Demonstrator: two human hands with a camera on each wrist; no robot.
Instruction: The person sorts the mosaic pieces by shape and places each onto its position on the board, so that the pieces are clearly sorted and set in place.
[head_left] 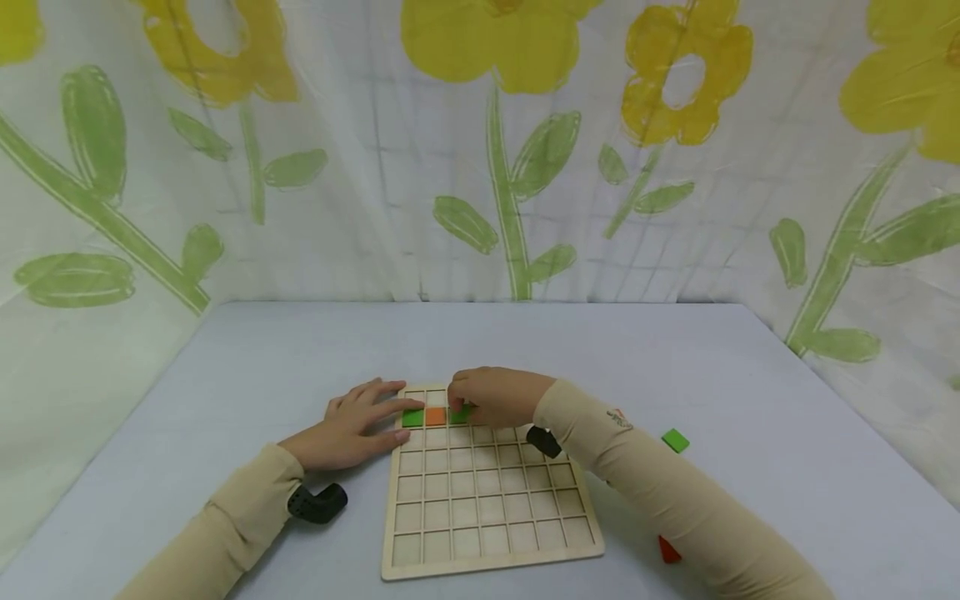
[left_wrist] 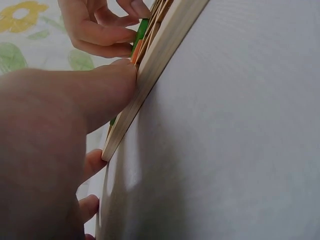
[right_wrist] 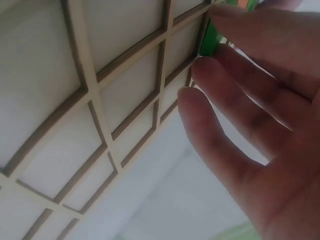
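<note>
A wooden grid board (head_left: 491, 562) lies on the table. In its second row from the far side sit a green tile (head_left: 412, 418) and, beside it, an orange tile (head_left: 435, 417). My left hand (head_left: 348, 429) rests at the board's left edge with fingers extended, the index finger over the green tile. My right hand (head_left: 495, 396) pinches another green tile (head_left: 460, 414) at the third cell of that row. The right wrist view shows this green tile (right_wrist: 210, 40) between thumb and fingers, tilted or partly raised; whether it is fully seated I cannot tell.
Right of the board, a loose green tile (head_left: 675, 440) and a red piece (head_left: 669, 550) lie on the white table (head_left: 300, 342), partly near the right sleeve (head_left: 660, 492). An orange-red bit (head_left: 617, 413) peeks out behind that sleeve. A flower-printed curtain (head_left: 337, 208) hangs behind.
</note>
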